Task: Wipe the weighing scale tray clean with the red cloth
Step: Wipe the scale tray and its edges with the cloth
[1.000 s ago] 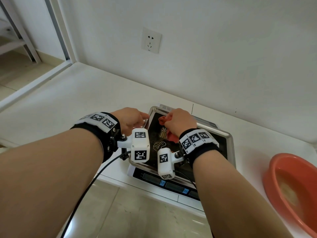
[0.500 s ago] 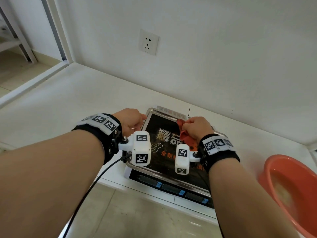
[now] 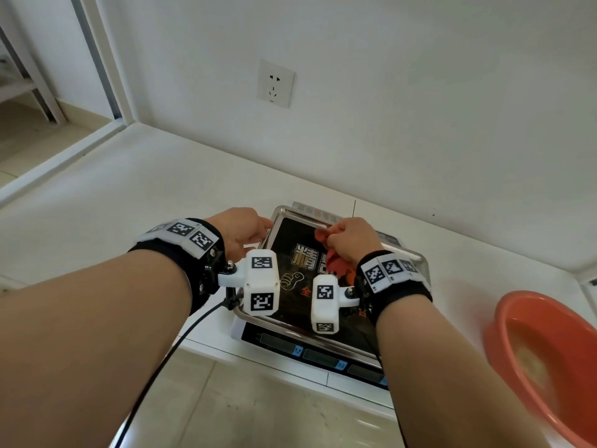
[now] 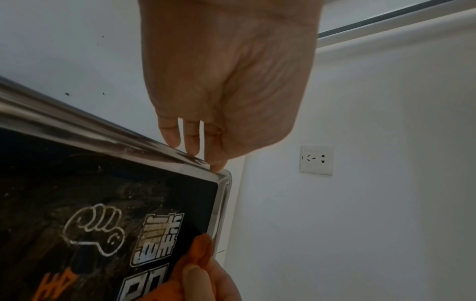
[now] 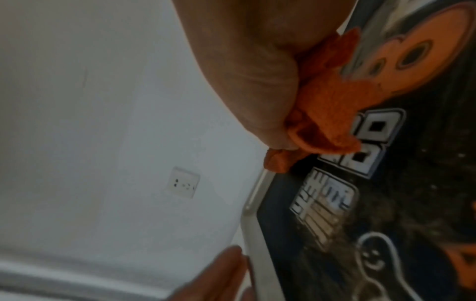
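- The scale [image 3: 310, 347] is set at the front edge of a white counter [image 3: 129, 195], its display strip facing the person, so the tray [image 3: 416, 257] on top can be reached with both hands
- The tray is steadied by the left hand [image 3: 240, 232]: straight fingertips [image 4: 217, 167] are pressed on the steel rim at the far left corner, nothing is gripped, and the tray is probably kept from sliding under the rubbing
- The cloth [image 3: 334, 261] is bunched in the right hand [image 3: 350, 240], with the fingers curled tight around it; the wad is pressed against the tray's dark printed face near the far edge
- Only small folds of cloth are left showing beyond the fist, a hold that is judged to put pressure straight into the surface
- Pale smears are seen on the dark face in the wrist views, so wiping is judged unfinished
- A basin [image 3: 549, 360] is stood to the right on the counter, well apart from the scale, likely for rinsing; whether water is in it cannot be told
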